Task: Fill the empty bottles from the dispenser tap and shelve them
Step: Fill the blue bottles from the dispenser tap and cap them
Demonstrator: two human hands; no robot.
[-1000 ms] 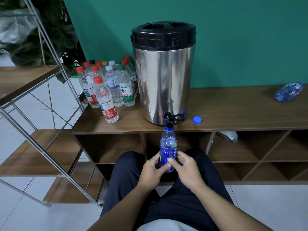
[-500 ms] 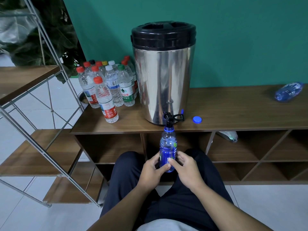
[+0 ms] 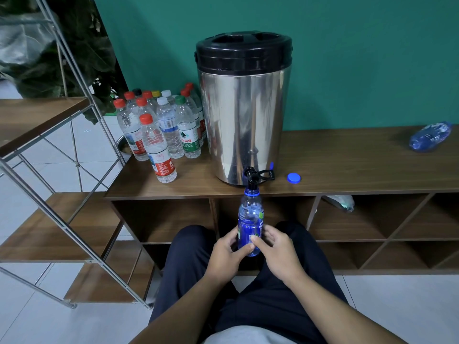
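I'm seeing both hands — left hand point(image 3: 224, 256), right hand point(image 3: 278, 252) — gripping the blue bottle point(image 3: 250, 223) upright under the dispenser tap point(image 3: 252, 178) at twelve o'clock.

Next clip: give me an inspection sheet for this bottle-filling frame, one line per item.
Surface: wooden counter over open cubbies.
Job's things: steel dispenser; blue bottle upright, uncapped, mouth at the tap; blue cap lying beside the dispenser.
Clutter: capped clear bottles left of the dispenser; crumpled blue bottle lying far right; something pale in a cubby, unclear.
Hands: left hand and right hand both hold the blue bottle.
Cables: nothing seen.
Surroundings: green wall, metal-framed shelf, plant, tiled floor.
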